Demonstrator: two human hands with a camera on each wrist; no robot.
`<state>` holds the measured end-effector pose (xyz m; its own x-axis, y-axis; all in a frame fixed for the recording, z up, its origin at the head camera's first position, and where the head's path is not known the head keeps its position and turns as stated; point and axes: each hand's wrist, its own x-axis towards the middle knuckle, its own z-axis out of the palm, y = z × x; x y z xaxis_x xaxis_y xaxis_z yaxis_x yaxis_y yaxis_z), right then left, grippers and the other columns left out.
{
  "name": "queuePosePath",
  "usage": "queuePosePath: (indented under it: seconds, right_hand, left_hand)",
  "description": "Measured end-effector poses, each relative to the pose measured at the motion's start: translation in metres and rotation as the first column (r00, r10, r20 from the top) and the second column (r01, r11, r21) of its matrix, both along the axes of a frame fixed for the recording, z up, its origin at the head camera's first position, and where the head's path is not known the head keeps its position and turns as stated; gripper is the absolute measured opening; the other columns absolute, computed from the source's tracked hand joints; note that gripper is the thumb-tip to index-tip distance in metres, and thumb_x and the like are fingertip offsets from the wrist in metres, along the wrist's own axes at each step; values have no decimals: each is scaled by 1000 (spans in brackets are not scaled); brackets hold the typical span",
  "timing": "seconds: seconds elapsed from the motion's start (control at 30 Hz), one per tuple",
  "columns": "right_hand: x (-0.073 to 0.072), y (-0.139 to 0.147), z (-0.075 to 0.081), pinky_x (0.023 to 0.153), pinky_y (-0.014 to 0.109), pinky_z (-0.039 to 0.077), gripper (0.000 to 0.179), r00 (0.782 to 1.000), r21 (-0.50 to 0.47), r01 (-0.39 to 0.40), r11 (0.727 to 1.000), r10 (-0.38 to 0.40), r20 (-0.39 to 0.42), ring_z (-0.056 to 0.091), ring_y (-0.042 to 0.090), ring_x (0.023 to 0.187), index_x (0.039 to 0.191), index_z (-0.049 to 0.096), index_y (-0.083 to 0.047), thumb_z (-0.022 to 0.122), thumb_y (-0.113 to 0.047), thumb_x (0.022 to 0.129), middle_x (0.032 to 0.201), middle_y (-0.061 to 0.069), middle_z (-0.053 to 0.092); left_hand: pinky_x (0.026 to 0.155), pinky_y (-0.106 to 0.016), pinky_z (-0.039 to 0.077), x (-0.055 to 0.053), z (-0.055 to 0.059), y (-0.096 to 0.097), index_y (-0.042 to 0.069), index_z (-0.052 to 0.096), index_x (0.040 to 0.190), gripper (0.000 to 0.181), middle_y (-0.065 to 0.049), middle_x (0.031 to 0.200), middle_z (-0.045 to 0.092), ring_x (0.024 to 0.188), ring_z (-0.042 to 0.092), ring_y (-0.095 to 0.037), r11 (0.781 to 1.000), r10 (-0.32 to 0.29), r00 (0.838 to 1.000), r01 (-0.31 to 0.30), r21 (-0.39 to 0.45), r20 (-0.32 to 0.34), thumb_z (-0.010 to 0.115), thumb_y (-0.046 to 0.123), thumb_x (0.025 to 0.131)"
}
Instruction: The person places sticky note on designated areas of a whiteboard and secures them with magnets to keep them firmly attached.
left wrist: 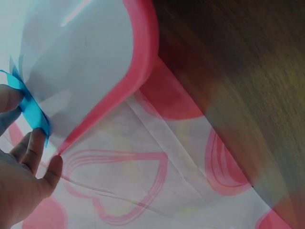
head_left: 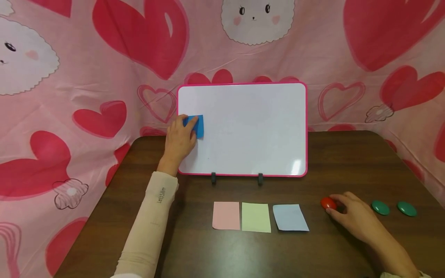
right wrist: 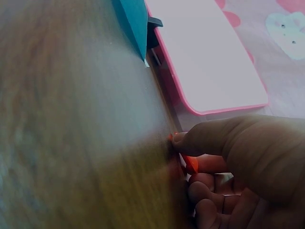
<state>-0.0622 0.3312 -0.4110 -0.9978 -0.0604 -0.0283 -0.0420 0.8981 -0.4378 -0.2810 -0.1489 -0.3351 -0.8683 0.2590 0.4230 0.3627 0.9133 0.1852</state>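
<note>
My left hand (head_left: 179,138) holds a bright blue sticky note (head_left: 199,127) against the left side of a whiteboard (head_left: 243,127) with a pink frame. In the left wrist view, thumb and fingers grip the blue note (left wrist: 33,112) close over the board's surface, near its edge. Off to the right, my right hand (head_left: 358,216) pinches a glossy red oval magnet (head_left: 328,203) at the tabletop between thumb and index finger. The right wrist view shows the red magnet (right wrist: 191,164) partly hidden by the fingers.
On the brown table (head_left: 222,255) lie a pink note (head_left: 226,215), a pale green note (head_left: 256,217) and a light blue note (head_left: 290,217) in a row. Two green magnets (head_left: 380,207) lie right of my right hand. Black feet (head_left: 213,178) support the board. A heart-patterned cloth (head_left: 104,77) hangs behind.
</note>
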Motion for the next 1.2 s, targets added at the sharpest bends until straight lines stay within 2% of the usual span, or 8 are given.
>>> queuePosePath:
  seconds: [0.33, 0.5, 0.63, 0.77, 0.87, 1.1, 1.2]
  right_hand:
    - [-1, 0, -2, 63, 36, 41, 50, 1000, 10, -7, 1000, 6, 11, 51, 22, 76, 122, 63, 9, 77, -26, 89, 103, 14, 59]
    - [-1, -4, 4, 63, 35, 42, 54, 1000, -1, -2, 1000, 2, 6, 52, 23, 78, 125, 62, 8, 76, -30, 91, 105, 14, 60]
    - [1, -11, 11, 62, 33, 43, 55, 998, -18, -1, 1000, 0, -68, 51, 23, 79, 126, 63, 6, 77, -34, 91, 104, 12, 60]
    - [4, -17, 16, 59, 30, 41, 52, 985, -19, -8, 1000, 4, -171, 49, 21, 75, 124, 64, 5, 79, -31, 89, 101, 10, 60]
    - [4, -22, 19, 57, 28, 39, 50, 970, -23, -10, 1000, 4, -244, 47, 19, 73, 123, 65, 3, 81, -28, 87, 99, 7, 59]
    - [-1, -33, 27, 52, 26, 40, 47, 941, -38, -10, 999, -4, -339, 45, 18, 72, 123, 66, 0, 82, -24, 86, 97, 6, 56]
    - [-4, -39, 30, 50, 25, 42, 46, 922, -44, -24, 999, 5, -388, 45, 17, 70, 121, 67, -1, 84, -19, 83, 95, 6, 57]
  left_hand:
    - [102, -58, 40, 0, -2, 0, 14, 49, 150, 52, -21, 148, 36, 128, 43, -41, 999, -13, 1000, 13, 46, -2, 60, 18, 100]
    - [103, -56, 41, 1, 0, -1, 13, 48, 151, 53, -21, 149, 34, 128, 42, -41, 998, -8, 1000, 6, 65, 20, 60, 19, 100]
    - [102, -54, 44, 1, 0, -2, 13, 48, 152, 53, -20, 150, 32, 128, 41, -40, 997, -6, 999, 4, 83, 34, 60, 18, 100]
    - [101, -53, 46, 1, 0, -3, 12, 49, 151, 52, -21, 150, 33, 128, 42, -40, 996, -13, 1000, 11, 89, 25, 61, 18, 100]
    - [101, -53, 46, 0, 0, -2, 12, 48, 151, 53, -20, 150, 33, 128, 41, -40, 996, -12, 999, 9, 87, 31, 62, 18, 100]
    - [101, -54, 45, 1, -1, -2, 13, 48, 151, 53, -20, 150, 32, 129, 40, -40, 995, -17, 999, 13, 97, 42, 63, 18, 101]
    - [101, -54, 45, 3, -1, -3, 13, 48, 152, 54, -19, 150, 32, 129, 40, -40, 995, -19, 999, 15, 96, 43, 63, 18, 100]
